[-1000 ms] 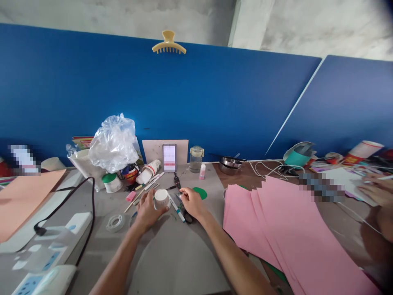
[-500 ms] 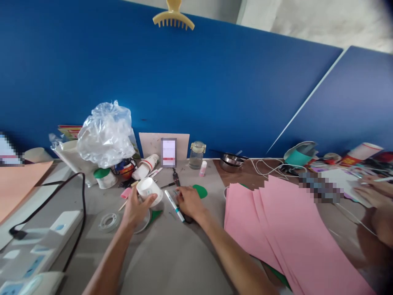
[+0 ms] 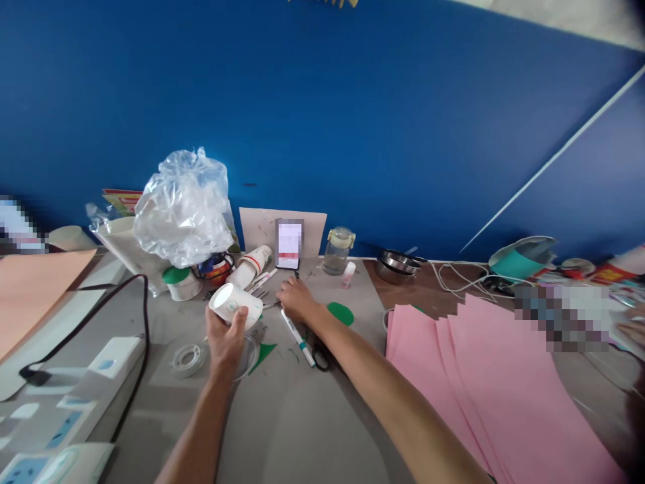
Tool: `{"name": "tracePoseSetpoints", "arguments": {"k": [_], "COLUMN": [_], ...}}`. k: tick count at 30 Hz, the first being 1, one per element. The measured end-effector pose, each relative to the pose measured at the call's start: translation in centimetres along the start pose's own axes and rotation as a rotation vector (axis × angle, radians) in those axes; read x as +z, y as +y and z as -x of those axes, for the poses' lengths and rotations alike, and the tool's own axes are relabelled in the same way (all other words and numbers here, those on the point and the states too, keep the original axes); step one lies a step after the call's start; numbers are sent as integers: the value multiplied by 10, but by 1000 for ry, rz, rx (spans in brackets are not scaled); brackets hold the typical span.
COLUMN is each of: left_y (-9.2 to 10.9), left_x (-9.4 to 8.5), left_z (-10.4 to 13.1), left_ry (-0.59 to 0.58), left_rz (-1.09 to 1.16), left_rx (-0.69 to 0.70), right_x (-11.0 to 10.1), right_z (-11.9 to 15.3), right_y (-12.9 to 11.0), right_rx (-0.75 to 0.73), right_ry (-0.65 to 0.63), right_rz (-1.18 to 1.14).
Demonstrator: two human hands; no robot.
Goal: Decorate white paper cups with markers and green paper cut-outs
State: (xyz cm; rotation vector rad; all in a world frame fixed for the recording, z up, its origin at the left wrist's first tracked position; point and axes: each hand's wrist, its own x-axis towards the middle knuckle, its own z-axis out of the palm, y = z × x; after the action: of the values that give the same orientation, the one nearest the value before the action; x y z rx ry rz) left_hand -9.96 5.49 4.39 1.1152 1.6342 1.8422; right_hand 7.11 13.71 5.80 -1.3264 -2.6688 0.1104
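Observation:
A white paper cup [image 3: 240, 306], tilted on its side, is in my left hand [image 3: 224, 339], with the thumb across its wall. My right hand [image 3: 296, 299] reaches to the table before the phone [image 3: 289, 243], its fingers curled together; what they hold, if anything, is too small to name. Below it lies a white marker with a teal band [image 3: 297, 337], beside the black handles of scissors [image 3: 321, 356]. A green paper piece [image 3: 340, 314] is to the right of my right forearm. A green scrap [image 3: 263, 356] and a clear round lid [image 3: 246, 357] lie beneath the cup.
Pink sheets [image 3: 474, 376] cover the right side. A glass jar [image 3: 338, 251], a glue bottle [image 3: 347, 275] and metal bowls [image 3: 396, 266] stand at the back. A plastic bag [image 3: 184, 208], a green-topped cup [image 3: 181, 283], a tape roll [image 3: 187, 360] and a power strip [image 3: 95, 383] are left.
My right hand has moved away from beside the marker, back toward the phone, uncovering the scissors' handles. My left hand has tipped the cup further onto its side. The camera view has shifted.

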Motion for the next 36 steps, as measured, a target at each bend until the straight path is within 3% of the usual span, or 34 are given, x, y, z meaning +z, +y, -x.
{"name": "tracePoseSetpoints", "arguments": {"k": [7, 13, 18, 20, 23, 26, 29, 33, 36], "left_y": [9, 6, 0, -1, -1, -5, -8, -7, -2], "left_x": [7, 15, 16, 16, 15, 15, 19, 23, 20], "left_z": [13, 24, 20, 19, 19, 21, 25, 29, 29], "left_ry": [-109, -322, -290, -291, -318, -340, -369, -419, -402], "left_rz": [-175, -358, -385, -404, -432, -441, -420, -421, -432], "left_rx": [75, 163, 220, 261, 295, 291, 297, 343, 400], "right_x": [-3, -29, -27, -20, -14, -21, -32, -30, -18], "right_z": [0, 41, 86, 92, 89, 85, 88, 95, 95], "right_y": [-1, 8, -20, -36, -43, -29, -8, -2, -8], "right_rx": [31, 242, 244, 203, 274, 401, 581, 507, 593], "right_ry": [5, 77, 16, 1, 15, 96, 303, 392, 511], "right_rz": [-43, -122, -149, -117, -200, -275, -540, -774, -1043]}}
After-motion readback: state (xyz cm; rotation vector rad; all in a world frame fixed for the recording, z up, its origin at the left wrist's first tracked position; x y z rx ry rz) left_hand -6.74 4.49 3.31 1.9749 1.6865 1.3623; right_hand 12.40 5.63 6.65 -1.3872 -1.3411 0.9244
